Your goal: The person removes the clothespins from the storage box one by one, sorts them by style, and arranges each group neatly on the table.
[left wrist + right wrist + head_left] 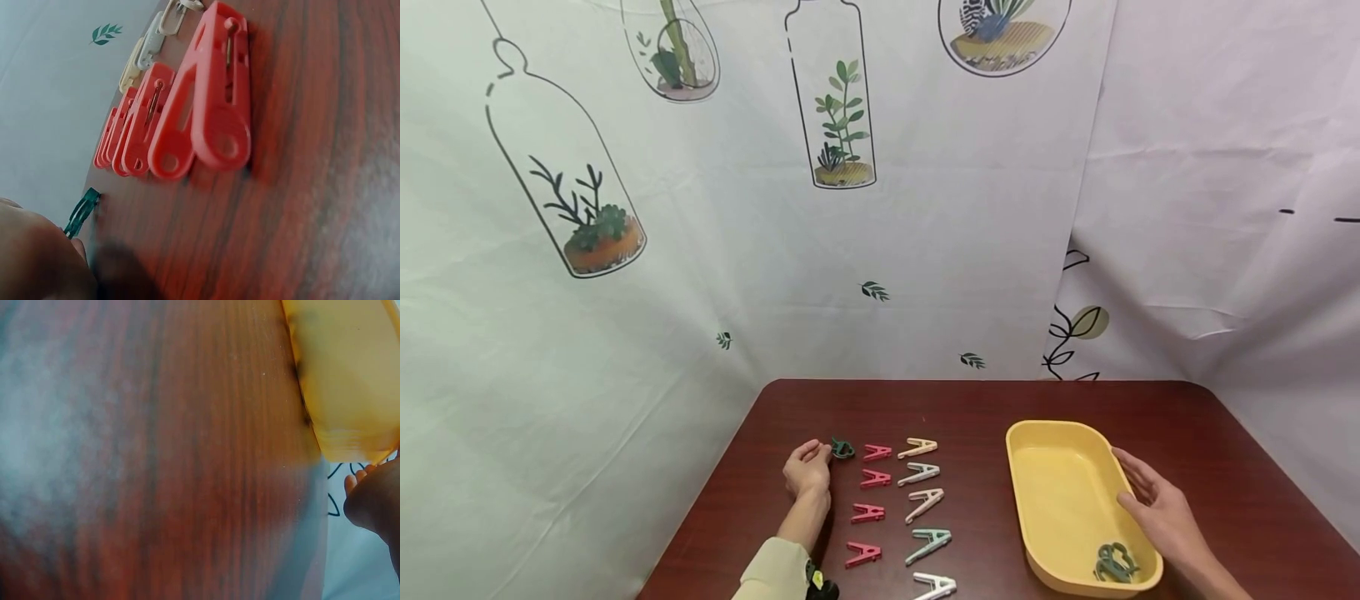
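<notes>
At the far left end of the rows, my left hand [807, 468] pinches a dark green clip [843, 448] at its fingertips. The left wrist view has the same green clip [83, 209] just past the hand [37, 256], close to the tabletop. My right hand [1165, 508] holds the right rim of a yellow tray [1060, 475], thumb over the edge and fingers along the outer side. Inside the tray's near end lie green clips [1116, 564], bunched together. Red clothespins [868, 512] stand in a column to the right of my left forearm.
Beside the red column runs a second column of pale clothespins [928, 543] in cream, white and mint. Everything stands on a dark reddish wood table [977, 500]. A white cloth [925, 250] printed with plants in jars hangs behind the table.
</notes>
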The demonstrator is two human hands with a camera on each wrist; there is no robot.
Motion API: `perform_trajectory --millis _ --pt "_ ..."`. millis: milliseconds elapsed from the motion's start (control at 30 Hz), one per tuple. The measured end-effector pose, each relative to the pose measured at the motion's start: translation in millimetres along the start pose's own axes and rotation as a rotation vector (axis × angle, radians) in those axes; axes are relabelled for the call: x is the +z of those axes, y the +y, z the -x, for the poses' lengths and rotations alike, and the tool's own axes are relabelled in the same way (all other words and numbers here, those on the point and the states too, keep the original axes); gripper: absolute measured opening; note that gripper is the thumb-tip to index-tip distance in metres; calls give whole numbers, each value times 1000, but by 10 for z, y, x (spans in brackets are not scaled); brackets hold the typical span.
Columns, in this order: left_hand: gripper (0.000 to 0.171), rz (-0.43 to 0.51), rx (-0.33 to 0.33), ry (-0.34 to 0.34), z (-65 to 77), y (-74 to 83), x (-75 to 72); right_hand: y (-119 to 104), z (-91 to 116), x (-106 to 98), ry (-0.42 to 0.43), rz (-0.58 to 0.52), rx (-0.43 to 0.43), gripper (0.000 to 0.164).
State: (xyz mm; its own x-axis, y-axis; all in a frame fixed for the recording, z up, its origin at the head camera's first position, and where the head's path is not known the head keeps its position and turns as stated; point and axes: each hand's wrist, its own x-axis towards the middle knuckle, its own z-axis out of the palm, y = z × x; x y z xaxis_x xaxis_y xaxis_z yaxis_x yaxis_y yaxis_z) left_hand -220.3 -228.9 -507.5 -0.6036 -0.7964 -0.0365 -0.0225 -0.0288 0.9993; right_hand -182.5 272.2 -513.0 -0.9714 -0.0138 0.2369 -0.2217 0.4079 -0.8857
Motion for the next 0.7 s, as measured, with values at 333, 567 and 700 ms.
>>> perform_trajectory --millis 333,567,700 --pt "23 -114 50 -17 28 25 4 30 10 7 10 -40 -17 58" --pt "20 -119 87 -13 42 34 4 -6 7 3 -2 4 7 59" --pt "21 -105 92 -9 32 36 18 -2 10 6 6 -9 -5 58"
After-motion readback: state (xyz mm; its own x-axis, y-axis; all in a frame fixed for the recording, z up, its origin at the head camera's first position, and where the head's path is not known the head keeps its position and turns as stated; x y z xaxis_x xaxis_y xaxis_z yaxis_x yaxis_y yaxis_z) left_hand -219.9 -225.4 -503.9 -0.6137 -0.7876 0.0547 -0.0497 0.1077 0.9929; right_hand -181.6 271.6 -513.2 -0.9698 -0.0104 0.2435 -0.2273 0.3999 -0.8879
